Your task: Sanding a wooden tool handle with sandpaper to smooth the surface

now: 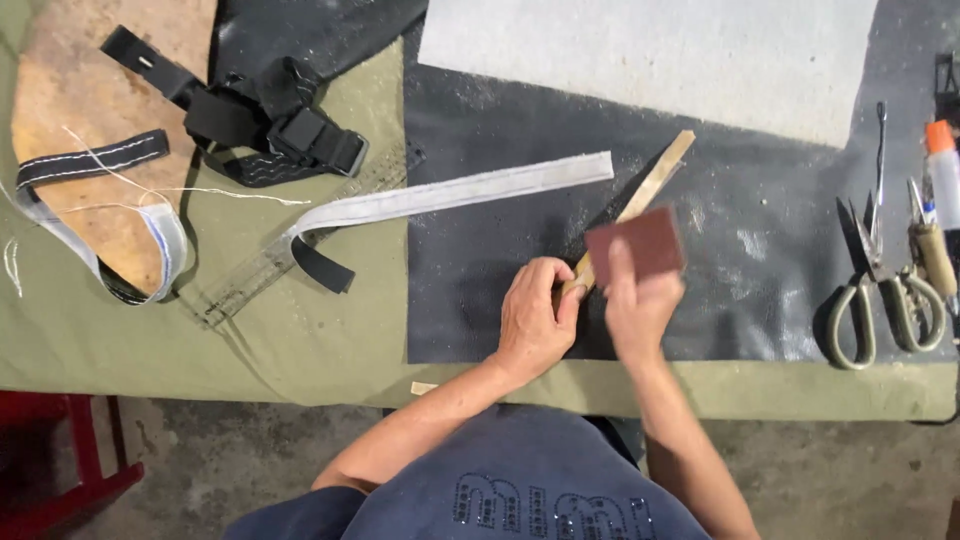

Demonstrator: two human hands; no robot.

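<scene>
My left hand (535,318) pinches the near end of a thin wooden stick (655,185) that lies slantwise on a black sheet (470,280). My right hand (638,305) holds a reddish-brown square of sandpaper (635,245) against the stick, just beyond my left fingers. The right hand is slightly blurred. Pale dust is scattered on the black sheet around the stick.
A long grey strap (450,195) with black ends lies left of the stick. A clear ruler (270,262), black buckled straps (260,125) and a tan leather piece (100,110) sit at the left. Scissors (870,290), an awl and a glue tube (945,175) lie right. A white sheet (650,55) lies behind.
</scene>
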